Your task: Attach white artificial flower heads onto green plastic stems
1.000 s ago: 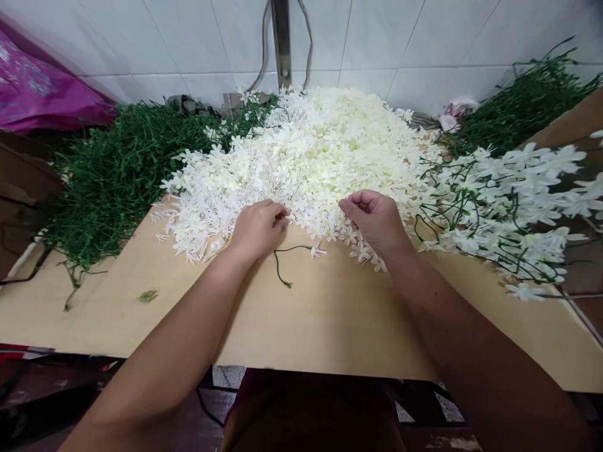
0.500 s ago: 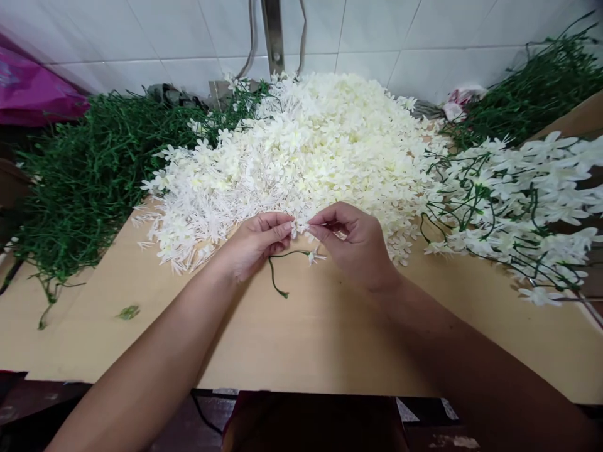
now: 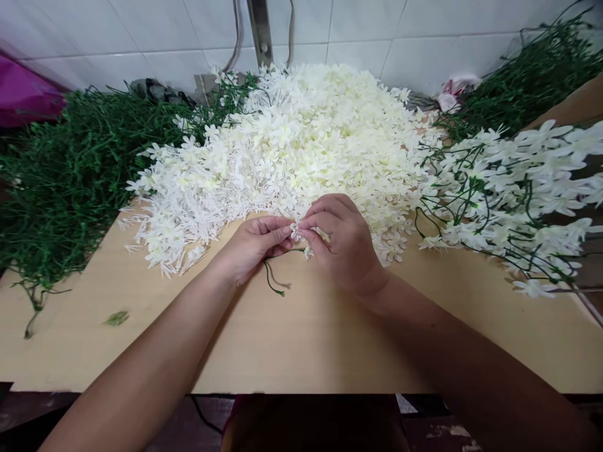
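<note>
Fingertips of both hands meet over the front of the white flower heap. My left hand (image 3: 261, 243) is closed in a pinch on a green artificial flower stem (image 3: 268, 276), whose lower end hangs under the fingers. My right hand (image 3: 342, 242) pinches a small white artificial flower (image 3: 294, 232) against the left fingertips. Part of another white blossom (image 3: 308, 252) shows on the stem just below the right fingers. The exact joint between flower and stem is hidden by the fingers.
A big heap of loose white flowers (image 3: 330, 138) lies ahead. Green stems (image 3: 70, 169) are piled left, more stems (image 3: 541, 81) at the back right. Finished-looking flower sprays (image 3: 509, 201) lie right. A small green scrap (image 3: 116, 318) rests on the board (image 3: 292, 339). A tiled wall (image 3: 358, 31) stands behind.
My right hand has moved left and closer to the left fingertips, its fingers more curled. The view has shifted slightly. The hanging stem stays below the left hand.
</note>
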`<control>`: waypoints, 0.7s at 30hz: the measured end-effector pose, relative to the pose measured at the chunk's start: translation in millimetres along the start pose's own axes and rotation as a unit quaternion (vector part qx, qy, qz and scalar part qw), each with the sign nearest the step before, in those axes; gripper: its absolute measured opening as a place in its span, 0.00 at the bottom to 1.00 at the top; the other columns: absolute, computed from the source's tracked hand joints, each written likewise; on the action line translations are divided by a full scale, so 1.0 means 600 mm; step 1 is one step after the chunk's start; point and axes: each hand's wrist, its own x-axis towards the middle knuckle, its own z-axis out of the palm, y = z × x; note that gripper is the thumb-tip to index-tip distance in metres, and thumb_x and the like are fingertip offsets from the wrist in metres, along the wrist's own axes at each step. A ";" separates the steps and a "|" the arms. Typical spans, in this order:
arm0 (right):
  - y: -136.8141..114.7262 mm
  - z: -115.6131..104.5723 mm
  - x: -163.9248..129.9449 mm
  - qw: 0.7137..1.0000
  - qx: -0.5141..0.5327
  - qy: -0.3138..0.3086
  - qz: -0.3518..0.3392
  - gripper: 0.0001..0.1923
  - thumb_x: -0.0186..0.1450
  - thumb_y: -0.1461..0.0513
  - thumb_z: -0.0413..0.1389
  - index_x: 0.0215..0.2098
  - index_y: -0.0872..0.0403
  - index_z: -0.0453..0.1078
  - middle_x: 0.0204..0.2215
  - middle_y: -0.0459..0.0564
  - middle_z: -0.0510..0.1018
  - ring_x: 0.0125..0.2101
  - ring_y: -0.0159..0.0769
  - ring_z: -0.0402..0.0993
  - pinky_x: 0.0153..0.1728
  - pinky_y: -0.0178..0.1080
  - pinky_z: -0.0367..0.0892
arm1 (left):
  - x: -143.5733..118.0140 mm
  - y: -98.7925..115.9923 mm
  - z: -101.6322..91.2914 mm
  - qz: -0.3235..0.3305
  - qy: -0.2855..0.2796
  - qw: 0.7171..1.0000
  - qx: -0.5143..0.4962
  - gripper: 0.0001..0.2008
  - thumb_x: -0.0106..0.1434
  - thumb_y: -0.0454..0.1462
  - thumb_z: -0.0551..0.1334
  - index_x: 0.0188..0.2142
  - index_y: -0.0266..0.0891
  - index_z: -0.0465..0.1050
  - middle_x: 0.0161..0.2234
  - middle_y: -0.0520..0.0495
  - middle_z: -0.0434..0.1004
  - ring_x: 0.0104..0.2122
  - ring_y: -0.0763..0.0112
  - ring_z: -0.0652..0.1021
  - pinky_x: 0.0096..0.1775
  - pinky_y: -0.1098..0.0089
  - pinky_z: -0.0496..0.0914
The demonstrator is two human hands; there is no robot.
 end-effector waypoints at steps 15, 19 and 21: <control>0.006 0.005 -0.002 0.998 0.043 -0.002 0.036 0.08 0.62 0.68 0.54 0.27 0.52 0.69 0.31 0.50 0.76 0.40 0.41 0.71 0.44 0.46 0.69 | 0.001 -0.003 -0.001 -0.002 0.010 1.000 -0.009 0.13 0.43 0.37 0.75 0.26 0.35 0.75 0.21 0.51 0.76 0.22 0.79 0.73 0.27 0.78 0.65; 0.004 0.006 -0.003 0.998 0.052 -0.002 0.044 0.08 0.63 0.67 0.54 0.27 0.51 0.69 0.31 0.50 0.77 0.40 0.41 0.71 0.44 0.45 0.68 | 0.002 -0.003 -0.001 -0.009 0.022 1.000 -0.012 0.14 0.43 0.36 0.75 0.27 0.35 0.75 0.21 0.51 0.76 0.23 0.78 0.74 0.27 0.77 0.66; 0.004 0.008 -0.004 0.998 0.052 -0.001 0.039 0.08 0.63 0.68 0.54 0.27 0.52 0.69 0.32 0.51 0.77 0.39 0.41 0.71 0.44 0.45 0.69 | 0.003 -0.004 0.000 -0.009 0.026 1.000 -0.015 0.15 0.42 0.36 0.76 0.28 0.35 0.75 0.21 0.51 0.77 0.23 0.78 0.74 0.27 0.77 0.66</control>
